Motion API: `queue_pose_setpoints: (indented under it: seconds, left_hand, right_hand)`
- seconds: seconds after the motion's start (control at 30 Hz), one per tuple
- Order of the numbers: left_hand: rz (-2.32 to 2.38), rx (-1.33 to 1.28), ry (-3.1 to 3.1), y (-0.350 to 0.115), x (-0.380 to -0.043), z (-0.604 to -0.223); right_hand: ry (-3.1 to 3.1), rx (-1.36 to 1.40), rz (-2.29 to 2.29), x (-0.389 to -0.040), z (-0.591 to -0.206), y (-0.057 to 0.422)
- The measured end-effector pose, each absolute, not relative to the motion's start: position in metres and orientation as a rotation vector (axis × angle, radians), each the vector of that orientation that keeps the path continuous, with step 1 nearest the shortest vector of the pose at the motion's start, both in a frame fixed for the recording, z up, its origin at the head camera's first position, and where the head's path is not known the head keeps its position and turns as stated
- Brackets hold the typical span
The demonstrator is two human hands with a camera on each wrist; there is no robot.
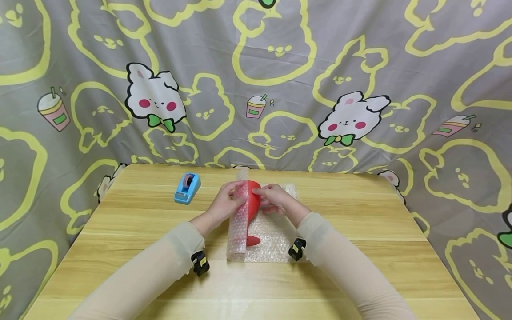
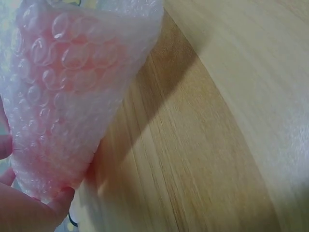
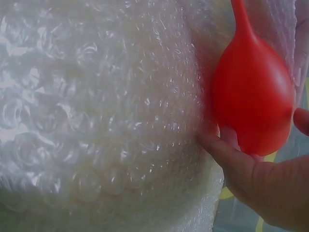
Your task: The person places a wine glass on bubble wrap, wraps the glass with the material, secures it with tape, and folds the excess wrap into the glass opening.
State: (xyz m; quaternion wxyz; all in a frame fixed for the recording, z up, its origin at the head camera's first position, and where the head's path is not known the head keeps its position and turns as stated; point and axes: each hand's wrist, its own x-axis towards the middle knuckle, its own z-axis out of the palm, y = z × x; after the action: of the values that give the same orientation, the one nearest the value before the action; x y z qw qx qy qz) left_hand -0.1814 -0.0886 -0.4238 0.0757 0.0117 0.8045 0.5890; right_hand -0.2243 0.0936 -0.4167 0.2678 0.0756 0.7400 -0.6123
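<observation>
A red goblet (image 1: 254, 202) with a rounded bowl, thin stem and flat foot lies on a sheet of bubble wrap (image 1: 270, 246). The wrap's left side is folded up over part of it, so its left half shows only as pink through the plastic. My left hand (image 1: 229, 201) pinches the folded wrap near the bowl, thumb and fingers on its far end in the left wrist view. From the right, my right hand (image 1: 278, 198) holds the bowl's far end. The right wrist view shows the thumb on one side of the bowl (image 3: 253, 96) and fingers on the other.
A blue tape dispenser (image 1: 187, 189) with a roll of tape stands on the wooden table (image 1: 340, 213), left of the wrap. Behind the table hangs a grey curtain (image 1: 224, 58) with cartoon prints. Small black wrist cameras are strapped at both sleeves.
</observation>
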Motion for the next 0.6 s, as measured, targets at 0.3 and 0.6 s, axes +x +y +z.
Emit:
queue_pose_setpoints:
  seconds: [0.3, 0.6]
  left_hand:
    - [1.789, 0.102, 2.416, -0.0834, -0.1832, -0.425]
    - [1.744, 0.086, 2.448, -0.0783, -0.1819, -0.4215]
  right_hand:
    - [2.008, 0.203, -1.631, -0.2234, -0.4176, 0.0935]
    - [2.017, 0.227, -1.641, -0.2235, -0.419, 0.0937]
